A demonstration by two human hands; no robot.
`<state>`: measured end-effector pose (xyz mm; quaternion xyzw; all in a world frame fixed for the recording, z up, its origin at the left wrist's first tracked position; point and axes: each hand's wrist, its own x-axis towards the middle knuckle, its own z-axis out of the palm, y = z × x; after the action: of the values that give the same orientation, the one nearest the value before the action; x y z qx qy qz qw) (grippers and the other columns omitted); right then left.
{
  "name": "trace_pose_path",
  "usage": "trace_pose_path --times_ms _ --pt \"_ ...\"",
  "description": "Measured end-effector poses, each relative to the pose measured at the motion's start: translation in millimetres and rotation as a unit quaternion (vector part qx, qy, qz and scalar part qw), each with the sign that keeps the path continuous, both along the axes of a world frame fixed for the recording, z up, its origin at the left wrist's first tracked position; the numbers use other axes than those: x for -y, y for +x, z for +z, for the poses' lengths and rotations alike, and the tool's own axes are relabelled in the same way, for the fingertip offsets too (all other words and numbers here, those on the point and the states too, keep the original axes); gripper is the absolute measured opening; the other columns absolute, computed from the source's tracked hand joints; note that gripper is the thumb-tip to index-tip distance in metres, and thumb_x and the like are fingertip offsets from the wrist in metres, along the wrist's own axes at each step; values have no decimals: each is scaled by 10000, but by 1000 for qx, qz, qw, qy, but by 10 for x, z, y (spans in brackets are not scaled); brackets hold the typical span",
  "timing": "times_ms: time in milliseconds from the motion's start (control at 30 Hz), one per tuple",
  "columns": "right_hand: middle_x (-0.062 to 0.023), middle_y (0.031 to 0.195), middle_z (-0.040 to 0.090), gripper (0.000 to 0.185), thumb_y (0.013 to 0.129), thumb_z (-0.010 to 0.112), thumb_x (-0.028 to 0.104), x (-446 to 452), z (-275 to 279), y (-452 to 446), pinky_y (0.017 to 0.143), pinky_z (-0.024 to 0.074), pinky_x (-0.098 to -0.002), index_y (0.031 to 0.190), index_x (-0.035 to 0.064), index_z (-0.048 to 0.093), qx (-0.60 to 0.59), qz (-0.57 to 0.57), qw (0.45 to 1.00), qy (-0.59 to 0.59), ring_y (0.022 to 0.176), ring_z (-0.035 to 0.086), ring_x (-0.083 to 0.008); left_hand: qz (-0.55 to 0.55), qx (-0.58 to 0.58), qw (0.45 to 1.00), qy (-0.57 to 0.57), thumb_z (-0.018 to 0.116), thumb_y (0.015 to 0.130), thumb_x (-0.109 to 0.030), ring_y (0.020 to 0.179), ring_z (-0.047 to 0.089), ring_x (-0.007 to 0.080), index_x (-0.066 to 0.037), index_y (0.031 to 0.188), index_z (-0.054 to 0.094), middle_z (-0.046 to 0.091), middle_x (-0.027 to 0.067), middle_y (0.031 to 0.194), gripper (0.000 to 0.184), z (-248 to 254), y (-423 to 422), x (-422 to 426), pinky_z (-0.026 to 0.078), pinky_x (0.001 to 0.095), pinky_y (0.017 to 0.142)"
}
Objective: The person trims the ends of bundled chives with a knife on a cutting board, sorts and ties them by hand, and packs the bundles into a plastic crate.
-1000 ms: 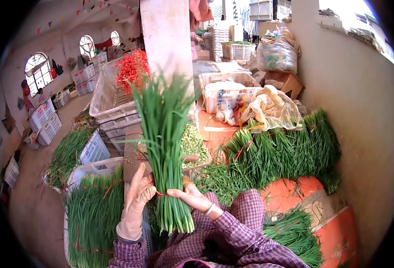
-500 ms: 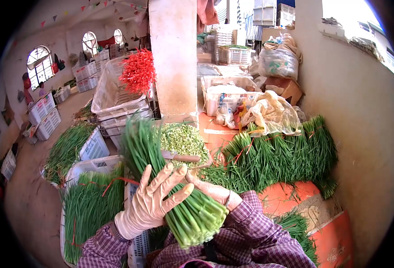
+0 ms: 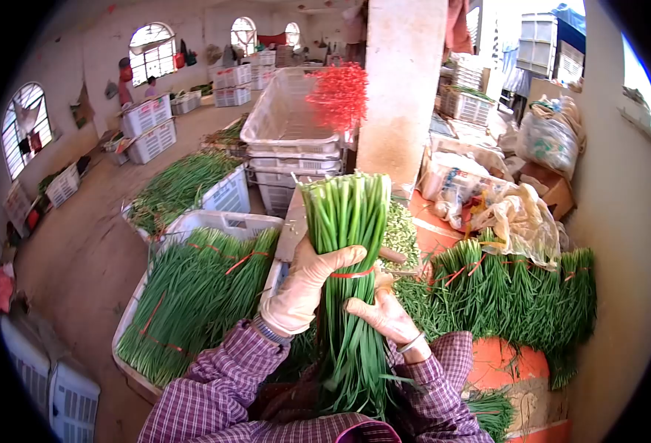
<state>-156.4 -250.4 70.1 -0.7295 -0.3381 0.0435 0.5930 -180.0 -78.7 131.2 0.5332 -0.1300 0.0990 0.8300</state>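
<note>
With the left hand (image 3: 299,284) clamped round a bunch of green stalks (image 3: 349,214), thumb just above its red band (image 3: 353,274), the right hand (image 3: 386,316) rests its thumb lower on the leaves; fingers mostly hidden, can't tell how closed. Bunch near upright, cut ends up, before the person's torso. Banded greens (image 3: 200,295) in crate (image 3: 225,220), left.
</note>
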Motion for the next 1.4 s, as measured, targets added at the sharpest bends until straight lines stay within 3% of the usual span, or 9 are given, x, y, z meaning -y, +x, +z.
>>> trace_pose_path --times_ms 67,233,333,600,767,900,967,1200,1400 --pt "-168 1576 304 981 858 784 411 -140 -140 -28 1210 205 -380 1550 -6 229 -149 37 987 51 1473 255 -267 10 -13 1000 -8 818 807 -79 1030 660 156 -34 1288 569 696 56 1136 544 7 -36 -26 550 320 904" --pt "-52 1073 690 528 846 770 278 -165 -299 -48 818 539 -286 1249 -21 609 -245 38 953 175 891 654 -124 -84 -13 996 9 931 709 -199 1111 626 201 -94 1520 329 631 107 1244 1015 -308 107 -367 530 354 943" --pt "-61 1170 656 637 837 774 314 -122 -376 -5 883 529 -300 1327 -17 535 -258 76 935 229 998 639 -142 -35 60 995 75 949 676 -322 1272 513 215 -123 1618 53 524 157 1390 1316 -475 34 -466 441 380 1046" --pt "-75 1469 459 861 915 671 535 -127 -892 127 1123 368 -360 1527 41 323 -379 130 892 210 1341 442 -201 -158 -91 983 -1 899 754 -294 1003 628 93 12 1329 546 680 55 1044 741 -656 -198 -397 515 230 915" --pt "-76 1153 628 416 1031 574 362 13 -323 165 951 468 -310 1170 -29 580 -110 19 992 -65 1054 564 -145 -35 -77 995 -45 850 807 -252 944 650 108 -6 1254 578 681 42 1029 578 -628 -266 -296 548 242 838" --pt "-135 1076 700 313 962 687 230 46 303 275 761 546 -353 1117 -41 665 48 -145 987 47 903 656 -170 -56 -76 995 -39 910 720 -172 904 689 176 -18 1238 581 692 94 1073 633 -803 -67 -362 598 316 798" --pt "-146 1070 710 300 935 703 189 -132 630 210 822 532 -347 1126 -39 667 78 -144 974 157 948 667 -211 -31 -89 995 -44 898 726 -128 911 694 182 -25 1250 568 690 100 1086 628 -725 -138 -269 607 328 786" --pt "-154 902 659 214 843 755 148 -490 1024 384 806 486 -397 988 10 681 343 -115 932 -23 880 623 -343 -44 -118 991 -38 854 772 -118 1205 559 167 -40 1434 428 579 60 1316 791 -535 -347 -71 439 327 1053" --pt "-126 884 661 107 818 714 77 -496 931 374 889 482 -457 878 59 628 503 -153 848 -71 880 620 -352 -55 -148 987 -22 881 737 -128 1053 629 154 -25 1320 506 652 75 1166 701 -633 -351 -28 514 306 926"
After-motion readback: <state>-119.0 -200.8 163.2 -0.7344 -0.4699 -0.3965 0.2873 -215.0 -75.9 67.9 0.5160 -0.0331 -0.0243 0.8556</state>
